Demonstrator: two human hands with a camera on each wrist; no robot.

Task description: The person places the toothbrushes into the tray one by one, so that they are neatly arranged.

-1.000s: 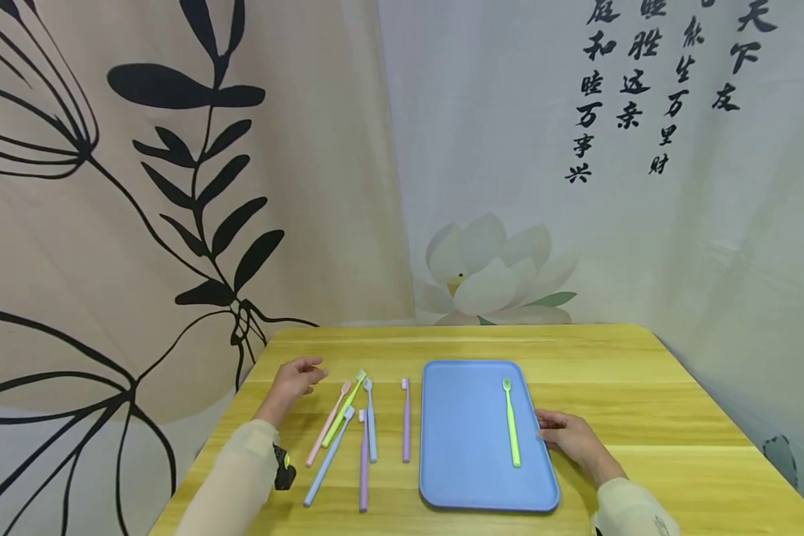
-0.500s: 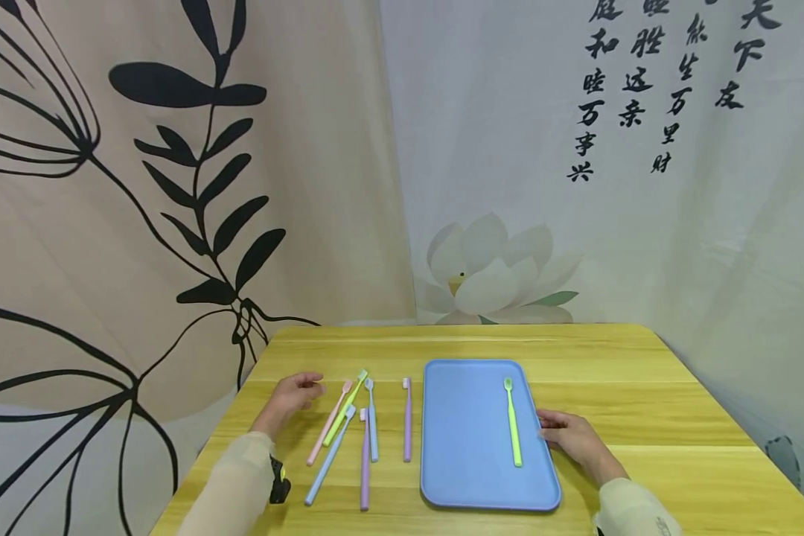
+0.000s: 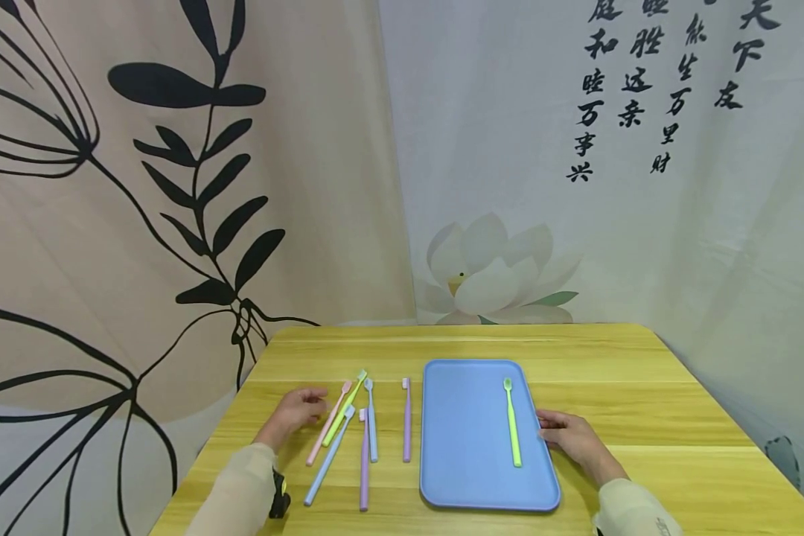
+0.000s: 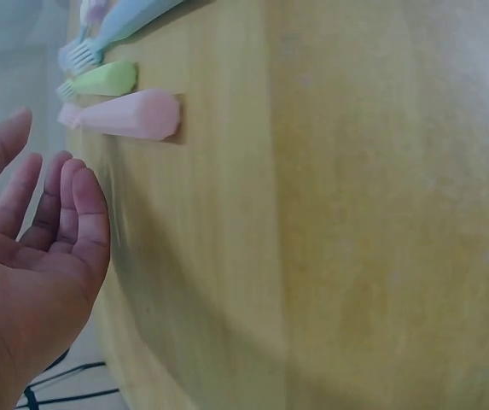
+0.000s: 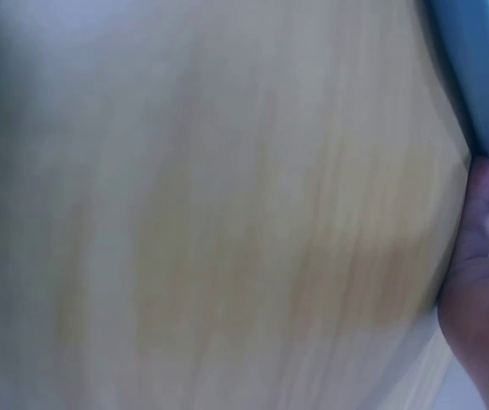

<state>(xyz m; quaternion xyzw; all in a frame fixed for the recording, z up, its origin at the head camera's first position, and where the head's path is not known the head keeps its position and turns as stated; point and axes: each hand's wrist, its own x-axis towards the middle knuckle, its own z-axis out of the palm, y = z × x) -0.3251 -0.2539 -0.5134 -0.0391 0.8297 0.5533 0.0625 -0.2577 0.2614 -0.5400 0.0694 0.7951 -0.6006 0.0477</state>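
Note:
My left hand (image 3: 299, 411) hovers with relaxed, slightly bent fingers just left of a pink toothbrush (image 3: 327, 426), holding nothing. In the left wrist view its fingertips point toward the pink toothbrush's (image 4: 137, 114) handle. A green toothbrush (image 3: 338, 423) lies right beside the pink one. Farther right are two blue toothbrushes (image 3: 324, 464) and two purple toothbrushes (image 3: 364, 476). My right hand (image 3: 572, 441) grips the right rim of a blue tray (image 3: 465, 439), thumb on one side of the edge in the right wrist view. Another green toothbrush (image 3: 513, 428) lies inside the tray.
Everything lies on a yellow wood-grain table (image 3: 643, 387). Behind its far edge hangs a curtain (image 3: 335, 186) printed with plants and characters. A dark wrist device (image 3: 279, 497) sits on the left sleeve.
My left hand has moved down and nearer the pink toothbrush. The right hand stays at the tray rim, and the toothbrushes and tray have not moved.

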